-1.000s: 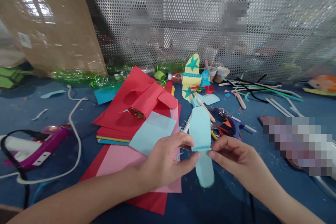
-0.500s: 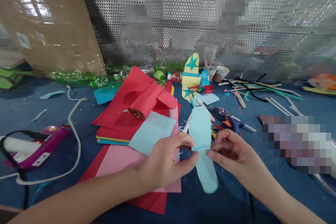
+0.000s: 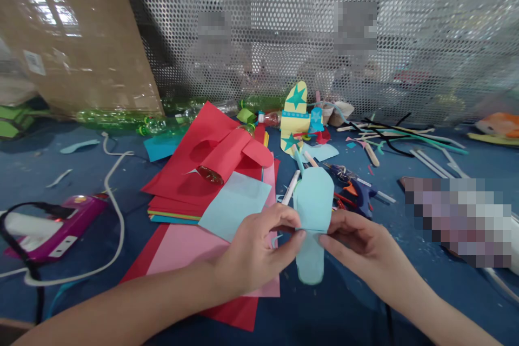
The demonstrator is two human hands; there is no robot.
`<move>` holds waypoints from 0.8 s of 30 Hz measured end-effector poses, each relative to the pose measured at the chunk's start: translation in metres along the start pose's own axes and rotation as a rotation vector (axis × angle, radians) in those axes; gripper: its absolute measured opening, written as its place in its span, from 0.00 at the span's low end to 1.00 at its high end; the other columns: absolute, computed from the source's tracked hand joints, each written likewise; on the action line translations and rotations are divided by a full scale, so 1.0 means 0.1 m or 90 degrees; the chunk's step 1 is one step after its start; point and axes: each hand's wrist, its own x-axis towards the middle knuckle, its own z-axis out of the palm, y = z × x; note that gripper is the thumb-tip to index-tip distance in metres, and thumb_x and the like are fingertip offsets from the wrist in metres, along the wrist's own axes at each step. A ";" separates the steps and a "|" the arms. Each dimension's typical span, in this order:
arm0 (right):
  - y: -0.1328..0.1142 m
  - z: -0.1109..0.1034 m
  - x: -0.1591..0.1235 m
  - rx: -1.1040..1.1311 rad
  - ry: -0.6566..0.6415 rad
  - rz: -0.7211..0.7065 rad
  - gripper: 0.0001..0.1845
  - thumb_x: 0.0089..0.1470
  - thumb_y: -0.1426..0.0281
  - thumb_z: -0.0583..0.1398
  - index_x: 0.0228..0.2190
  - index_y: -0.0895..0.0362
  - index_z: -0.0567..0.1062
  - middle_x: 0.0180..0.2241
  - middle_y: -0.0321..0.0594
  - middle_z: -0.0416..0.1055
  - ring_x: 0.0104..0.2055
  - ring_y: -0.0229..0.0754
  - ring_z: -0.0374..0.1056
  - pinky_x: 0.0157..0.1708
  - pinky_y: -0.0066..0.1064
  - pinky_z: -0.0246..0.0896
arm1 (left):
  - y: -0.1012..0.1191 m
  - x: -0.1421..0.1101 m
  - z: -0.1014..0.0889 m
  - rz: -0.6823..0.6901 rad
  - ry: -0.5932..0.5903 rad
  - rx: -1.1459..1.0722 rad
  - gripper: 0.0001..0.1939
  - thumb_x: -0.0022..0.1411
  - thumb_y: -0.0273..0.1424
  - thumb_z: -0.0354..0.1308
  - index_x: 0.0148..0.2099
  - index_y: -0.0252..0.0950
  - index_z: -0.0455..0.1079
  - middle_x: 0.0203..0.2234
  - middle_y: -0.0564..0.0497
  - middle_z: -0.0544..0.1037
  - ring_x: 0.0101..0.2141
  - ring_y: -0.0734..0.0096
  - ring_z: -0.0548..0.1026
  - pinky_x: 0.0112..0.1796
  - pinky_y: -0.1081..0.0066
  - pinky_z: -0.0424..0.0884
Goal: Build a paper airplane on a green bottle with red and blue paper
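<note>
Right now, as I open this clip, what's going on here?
A person holds a pale blue cutout between both hands, the left hand pinching one edge and the right hand the other, near a line that crosses it. To the left, a red tube lies on a stack of red paper, with a blue sheet partly beneath it. A glue gun lies on the table beyond the right hand.

I see left hand and right hand pinching light-blue paper cutout at its crease; red paper-wrapped tube on red sheets, blue glue gun past right hand, purple power strip far left.
</note>
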 end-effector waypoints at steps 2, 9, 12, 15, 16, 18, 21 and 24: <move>-0.01 0.01 -0.01 -0.010 0.011 -0.007 0.05 0.50 0.65 0.62 0.27 0.53 0.74 0.28 0.37 0.76 0.32 0.40 0.73 0.34 0.29 0.70 | 0.00 0.00 0.00 -0.003 0.002 -0.002 0.03 0.58 0.24 0.56 0.34 0.37 0.65 0.28 0.54 0.74 0.29 0.76 0.75 0.33 0.78 0.74; 0.00 0.02 -0.02 -0.065 0.015 -0.016 0.06 0.53 0.65 0.60 0.27 0.53 0.74 0.26 0.36 0.74 0.29 0.39 0.71 0.32 0.27 0.69 | 0.00 0.00 0.01 -0.009 -0.007 0.012 0.04 0.58 0.24 0.55 0.33 0.37 0.64 0.27 0.55 0.74 0.28 0.76 0.74 0.32 0.78 0.73; -0.01 0.02 -0.01 -0.050 0.014 -0.012 0.07 0.53 0.63 0.60 0.26 0.52 0.73 0.27 0.36 0.74 0.30 0.41 0.72 0.33 0.28 0.69 | -0.01 0.00 0.02 -0.035 -0.012 0.018 0.03 0.58 0.25 0.55 0.33 0.37 0.64 0.27 0.54 0.74 0.28 0.75 0.75 0.33 0.76 0.73; 0.00 0.03 0.00 -0.039 0.014 0.004 0.09 0.52 0.61 0.60 0.26 0.53 0.72 0.26 0.37 0.74 0.29 0.41 0.71 0.32 0.29 0.69 | -0.02 0.00 0.03 -0.063 -0.016 -0.006 0.03 0.58 0.26 0.56 0.35 0.38 0.63 0.29 0.54 0.75 0.31 0.74 0.76 0.35 0.75 0.73; 0.01 0.03 0.00 -0.042 0.019 0.009 0.10 0.52 0.61 0.60 0.26 0.53 0.72 0.25 0.37 0.73 0.29 0.40 0.71 0.30 0.29 0.69 | -0.02 0.00 0.03 -0.074 -0.022 -0.034 0.05 0.58 0.27 0.56 0.36 0.38 0.63 0.30 0.54 0.76 0.32 0.73 0.77 0.36 0.75 0.73; 0.03 0.04 0.00 -0.046 0.034 0.017 0.10 0.52 0.61 0.60 0.25 0.54 0.71 0.24 0.36 0.71 0.27 0.39 0.69 0.29 0.28 0.68 | -0.01 0.00 0.03 -0.101 -0.037 -0.110 0.10 0.59 0.26 0.56 0.42 0.40 0.60 0.32 0.54 0.78 0.33 0.73 0.77 0.38 0.74 0.73; 0.08 0.04 0.01 -0.030 0.042 0.019 0.11 0.52 0.61 0.60 0.25 0.54 0.71 0.24 0.36 0.70 0.28 0.39 0.69 0.29 0.29 0.68 | -0.01 0.03 0.03 -0.140 -0.062 -0.179 0.16 0.59 0.25 0.55 0.48 0.42 0.56 0.34 0.53 0.79 0.34 0.73 0.78 0.37 0.74 0.72; 0.13 0.05 0.03 -0.014 0.041 -0.001 0.07 0.53 0.63 0.60 0.30 0.54 0.71 0.27 0.36 0.72 0.30 0.40 0.70 0.33 0.30 0.68 | -0.03 0.05 0.02 -0.151 -0.064 -0.180 0.18 0.60 0.25 0.54 0.50 0.42 0.56 0.32 0.53 0.78 0.33 0.73 0.77 0.34 0.74 0.71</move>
